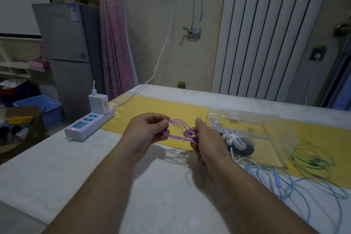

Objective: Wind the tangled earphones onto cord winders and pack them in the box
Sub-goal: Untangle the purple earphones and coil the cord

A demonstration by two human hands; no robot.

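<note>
So, winding step, purple set in hand. Left hand (146,131) pinches one end of a bunch of purple earphone cord (178,129) loops, fingers curled. Right hand (208,138) is closed round the other end, thumb up. Loops are stretched between the two hands, held above the table (95,167) by the near edge of the yellow mat (152,108). Whether a winder sits inside the right fist I can't tell; the fingers hide it. Something small hangs below that hand, prob. the plug, too blurred to be sure.

Other bits: white cord winders (234,137) lie just right of the right hand at the clear box (269,119), in or on it I can't say. Blue earphones (269,176) & green earphones (311,159) lie loose and tangled further right. My read is early-to-mid task, one set of three under way.

Next move, I'd guess, is to hold the loops neat and taut, seat them on a winder w/o slipping off the left fingertips, then tuck the loose end. Thin springy cord — likely to pop open if the grip eases.
</note>
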